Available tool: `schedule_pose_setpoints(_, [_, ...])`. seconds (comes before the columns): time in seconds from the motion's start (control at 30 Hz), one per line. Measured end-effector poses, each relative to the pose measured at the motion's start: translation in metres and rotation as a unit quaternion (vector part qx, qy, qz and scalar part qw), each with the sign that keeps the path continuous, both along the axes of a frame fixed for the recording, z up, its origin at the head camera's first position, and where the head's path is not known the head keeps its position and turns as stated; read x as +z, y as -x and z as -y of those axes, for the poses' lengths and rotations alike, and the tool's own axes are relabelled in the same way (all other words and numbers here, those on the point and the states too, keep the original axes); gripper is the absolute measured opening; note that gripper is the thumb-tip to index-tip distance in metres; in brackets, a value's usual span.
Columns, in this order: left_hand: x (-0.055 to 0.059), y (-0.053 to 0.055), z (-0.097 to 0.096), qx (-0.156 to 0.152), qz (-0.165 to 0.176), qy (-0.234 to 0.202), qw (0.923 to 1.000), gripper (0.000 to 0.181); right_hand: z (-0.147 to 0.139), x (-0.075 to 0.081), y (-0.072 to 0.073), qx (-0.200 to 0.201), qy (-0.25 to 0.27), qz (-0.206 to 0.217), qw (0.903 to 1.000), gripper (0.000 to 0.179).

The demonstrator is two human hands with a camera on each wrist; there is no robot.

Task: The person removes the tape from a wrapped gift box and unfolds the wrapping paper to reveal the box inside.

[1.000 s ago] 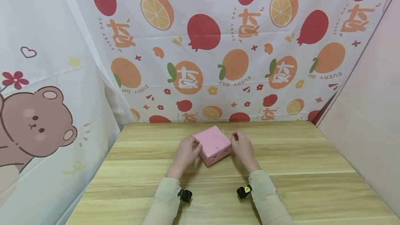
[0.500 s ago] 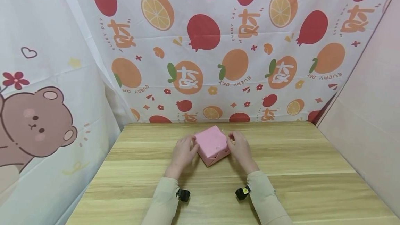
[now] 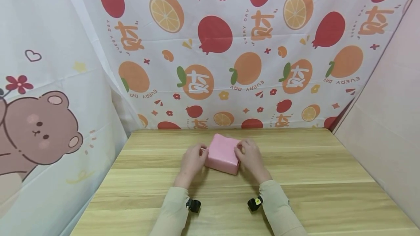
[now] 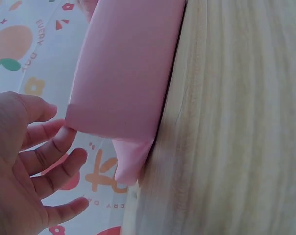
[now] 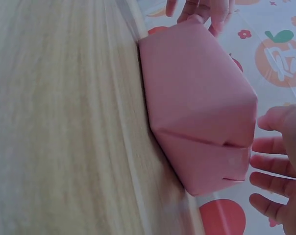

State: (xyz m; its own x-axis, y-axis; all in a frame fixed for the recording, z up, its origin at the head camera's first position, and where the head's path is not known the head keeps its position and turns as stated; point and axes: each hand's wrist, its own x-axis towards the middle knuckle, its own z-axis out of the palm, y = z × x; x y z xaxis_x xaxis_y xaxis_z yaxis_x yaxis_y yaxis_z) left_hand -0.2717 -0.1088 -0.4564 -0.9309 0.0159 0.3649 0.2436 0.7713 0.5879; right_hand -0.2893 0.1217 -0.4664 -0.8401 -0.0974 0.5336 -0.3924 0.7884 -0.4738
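A box wrapped in pink paper [image 3: 224,150] lies on the wooden table, its smooth long side facing me. At its left end my left hand [image 3: 193,160] has its fingers loosely bent and spread; a fingertip meets the box's top corner in the left wrist view. A loose pink paper flap [image 4: 130,161] sticks out below that corner. My right hand [image 3: 252,158] is at the right end, fingers relaxed and spread, fingertips right at the upper edge. That end shows a folded paper end [image 5: 207,159] with creases and small slits in the right wrist view.
The wooden table [image 3: 137,192] ends at a fruit-print curtain [image 3: 213,83] just behind the box. A bear-print curtain [image 3: 55,126] hangs on the left, and a pale curtain [image 3: 387,119] on the right. Black wrist cameras [image 3: 193,205] sit on both sleeves.
The box has turned counterclockwise as seen from above: its folded end, earlier facing front right, now faces the right hand. The right hand has moved slightly left along with it.
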Motion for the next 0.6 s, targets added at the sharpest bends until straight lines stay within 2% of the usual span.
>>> schedule_pose_setpoints(0.2, [0.0058,-0.0054,-0.0049,-0.012,0.020,-0.008,0.9997,0.016,-0.0019,-0.0034,0.0026,0.029,-0.016,-0.003,0.9995,0.019])
schedule_pose_setpoints(0.43, [0.0039,-0.0046,-0.0093,-0.019,0.020,0.005,0.9996,0.019,-0.0032,-0.0044,0.0055,0.028,-0.016,0.005,0.9995,0.015])
schedule_pose_setpoints(0.6, [0.0026,-0.0026,-0.0092,-0.022,0.024,0.006,0.9995,0.019,-0.0029,-0.0059,0.0067,0.026,-0.013,-0.021,0.9994,0.010])
